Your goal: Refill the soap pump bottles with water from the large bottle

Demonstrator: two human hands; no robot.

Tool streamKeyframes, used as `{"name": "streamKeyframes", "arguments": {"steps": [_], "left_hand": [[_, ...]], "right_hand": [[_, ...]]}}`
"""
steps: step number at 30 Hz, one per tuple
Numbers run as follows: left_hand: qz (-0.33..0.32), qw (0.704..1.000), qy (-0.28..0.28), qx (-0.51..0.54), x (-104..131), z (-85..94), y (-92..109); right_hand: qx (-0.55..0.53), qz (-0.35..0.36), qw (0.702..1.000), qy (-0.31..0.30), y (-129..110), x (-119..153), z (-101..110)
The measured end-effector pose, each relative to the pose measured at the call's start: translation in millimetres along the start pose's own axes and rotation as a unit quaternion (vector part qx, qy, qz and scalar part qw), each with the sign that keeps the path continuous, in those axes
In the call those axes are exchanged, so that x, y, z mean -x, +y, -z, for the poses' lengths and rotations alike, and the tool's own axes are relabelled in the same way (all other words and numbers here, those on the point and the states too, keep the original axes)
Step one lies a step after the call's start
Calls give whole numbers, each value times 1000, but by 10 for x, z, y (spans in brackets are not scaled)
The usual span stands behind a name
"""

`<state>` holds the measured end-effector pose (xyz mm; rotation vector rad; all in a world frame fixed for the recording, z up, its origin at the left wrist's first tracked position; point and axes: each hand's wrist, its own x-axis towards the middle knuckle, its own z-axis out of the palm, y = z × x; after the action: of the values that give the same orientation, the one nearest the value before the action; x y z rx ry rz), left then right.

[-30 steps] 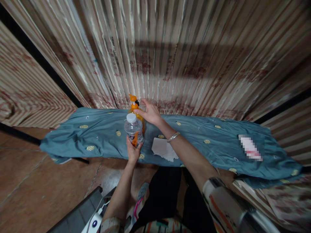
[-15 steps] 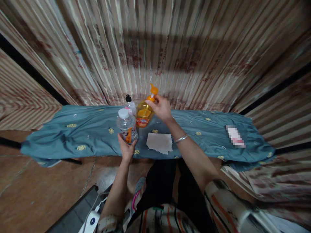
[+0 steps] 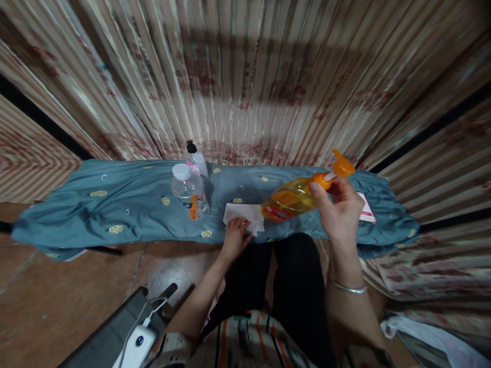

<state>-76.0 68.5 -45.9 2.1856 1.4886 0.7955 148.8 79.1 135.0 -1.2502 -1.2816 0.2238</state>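
My right hand grips a pump bottle of yellow liquid by its neck, just below the orange pump head. The bottle is tilted far over, its base toward the left, above the bench. My left hand rests its fingers on a torn white sheet of paper, with the thumb near the sheet's front edge. Left of the paper stands a clear plastic bottle with a white cap and an orange label. Behind it is a white bottle with a black pump top.
A blue-green cloth with yellow pineapple prints covers the long narrow bench. A white and pink card lies at its right, partly behind my right hand. Striped curtains hang behind. At lower left is a white power bank with a cable.
The yellow bottle has moved right in my right hand and tipped over further. My left hand has let go of the clear bottle and moved right onto the paper.
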Motion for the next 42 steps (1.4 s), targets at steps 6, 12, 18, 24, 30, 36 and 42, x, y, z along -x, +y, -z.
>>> {"name": "streamKeyframes", "arguments": {"steps": [6, 12, 18, 24, 30, 36, 42], "left_hand": [[-11, 996, -86, -15, -279, -25, -13], [-14, 997, -78, 13, -391, -82, -97], [53, 995, -22, 79, -608, -133, -123], [35, 993, -44, 108, -424, -174, 64], [-47, 979, 41, 193, 165, -57, 463], [-51, 979, 126, 151, 246, -108, 703], [-32, 969, 133, 207, 333, -115, 626]], "right_hand": [[-52, -69, 995, 45, -69, 440, 402], [-83, -103, 990, 55, -136, 716, 602], [-87, -86, 989, 78, -224, 789, 629], [-103, -91, 989, 50, -333, 702, 530], [-86, -97, 991, 44, -352, 618, 268], [-52, -72, 996, 31, -416, 763, -2], [-9, -59, 992, -108, -425, 751, 60]]}}
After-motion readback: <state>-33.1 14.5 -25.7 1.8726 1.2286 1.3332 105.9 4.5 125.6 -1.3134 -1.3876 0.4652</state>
